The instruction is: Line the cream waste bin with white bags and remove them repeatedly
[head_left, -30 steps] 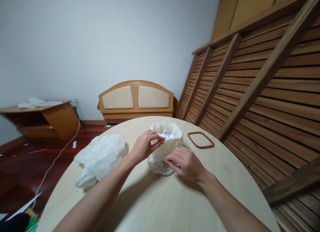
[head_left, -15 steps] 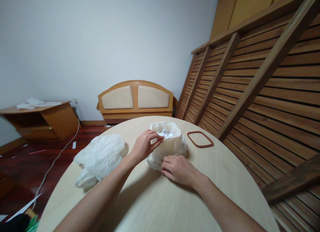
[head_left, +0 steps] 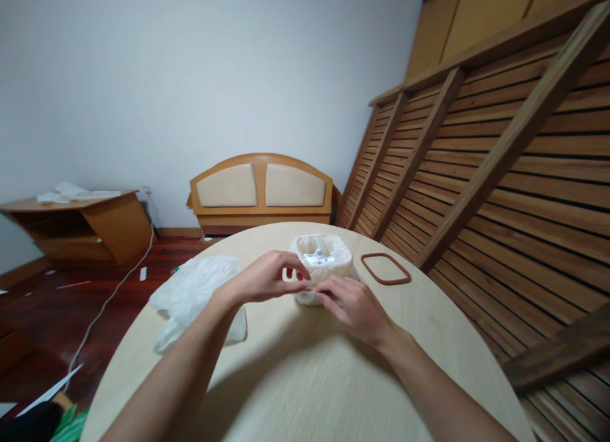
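A small bin [head_left: 344,264] stands near the far side of the round table, with a whitish plastic bag [head_left: 309,298] lining it and folded down over its outside. Crumpled silvery-white scraps [head_left: 319,258] lie inside. At the bin's near side, my left hand [head_left: 274,277] pinches the bag's edge between thumb and fingers. My right hand [head_left: 350,302] is right beside it, its fingers closed on the same plastic. The fingertips almost meet, and the exact bit of film between them is hard to see. Right of the bin lies a brown rounded-square ring [head_left: 385,283].
A crumpled white plastic bag [head_left: 195,289] lies on the left of the pale wooden table [head_left: 286,378], partly behind my left forearm. Slatted wooden panels [head_left: 476,194] lean on the right. Beyond the table are a headboard [head_left: 261,181] and a low cabinet [head_left: 114,226].
My left hand has come down from the bin's rim to its near side. My right hand has risen slightly to meet it, and the bag's loose skirt is gathered higher.
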Demonstrator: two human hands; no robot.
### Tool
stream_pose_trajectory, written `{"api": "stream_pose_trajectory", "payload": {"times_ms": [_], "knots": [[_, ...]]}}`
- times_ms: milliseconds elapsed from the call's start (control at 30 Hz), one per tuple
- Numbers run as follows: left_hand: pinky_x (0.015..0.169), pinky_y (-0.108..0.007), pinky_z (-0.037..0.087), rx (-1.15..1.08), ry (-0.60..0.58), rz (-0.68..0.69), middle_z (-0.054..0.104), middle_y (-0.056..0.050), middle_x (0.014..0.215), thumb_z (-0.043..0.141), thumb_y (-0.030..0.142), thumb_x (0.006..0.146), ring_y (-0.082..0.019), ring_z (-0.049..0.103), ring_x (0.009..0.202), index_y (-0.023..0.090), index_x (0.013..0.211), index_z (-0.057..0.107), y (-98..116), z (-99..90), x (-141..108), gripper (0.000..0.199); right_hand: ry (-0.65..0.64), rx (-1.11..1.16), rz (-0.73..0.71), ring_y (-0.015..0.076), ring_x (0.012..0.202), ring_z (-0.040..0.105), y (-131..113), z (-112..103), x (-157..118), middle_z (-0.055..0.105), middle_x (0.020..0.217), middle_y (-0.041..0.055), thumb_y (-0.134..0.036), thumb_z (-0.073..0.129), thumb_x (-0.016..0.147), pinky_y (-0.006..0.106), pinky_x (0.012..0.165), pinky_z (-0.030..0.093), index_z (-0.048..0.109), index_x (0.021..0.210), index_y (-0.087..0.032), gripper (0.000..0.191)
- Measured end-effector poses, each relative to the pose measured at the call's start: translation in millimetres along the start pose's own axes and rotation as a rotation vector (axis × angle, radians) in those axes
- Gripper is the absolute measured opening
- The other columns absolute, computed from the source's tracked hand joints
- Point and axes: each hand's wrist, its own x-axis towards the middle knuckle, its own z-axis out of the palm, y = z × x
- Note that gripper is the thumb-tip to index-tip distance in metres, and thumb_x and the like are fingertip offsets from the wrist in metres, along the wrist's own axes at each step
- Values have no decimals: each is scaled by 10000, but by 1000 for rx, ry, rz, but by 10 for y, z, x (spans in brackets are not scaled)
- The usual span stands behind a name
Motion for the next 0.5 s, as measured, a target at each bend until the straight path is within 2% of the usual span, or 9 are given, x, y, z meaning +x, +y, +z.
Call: {"api": "stream_pose_trajectory", "payload": {"times_ms": [100, 267, 367, 500], "knots": [[595, -225, 429, 15, -36, -51, 719, -31, 805, 696, 390, 880, -130, 573, 665, 181, 931, 753, -15, -48, -18, 223, 8, 9, 27, 165, 825, 676, -47, -159, 238, 729, 928, 29, -252, 550, 1000, 287, 761, 483, 668, 991, -213, 124], [570, -220, 424, 23, 88, -98, 709, -21, 769, 625, 369, 928, -122, 573, 620, 179, 890, 733, -37, -68, 18, 222, -89, 12, 177, 180, 831, 681, -1, -451, 545, 753, 949, 26, -262, 623, 955, 291, 726, 474, 728, 967, -239, 108], [543, -214, 445, -56, 126, -154, 705, -10, 727, 600, 371, 940, -120, 605, 580, 173, 946, 718, -50, -54, 45, 231, -71, 38, 221, 183, 829, 677, 59, -497, 590, 757, 934, 24, -259, 625, 950, 291, 714, 461, 736, 948, -237, 113], [577, -224, 497, -85, 208, -170, 723, -28, 767, 612, 347, 927, -134, 649, 626, 162, 936, 704, -100, -23, 92, 208, -73, 37, 235, 186, 840, 678, 161, -445, 559, 759, 946, 21, -251, 612, 956, 295, 722, 457, 733, 953, -237, 121]]}}
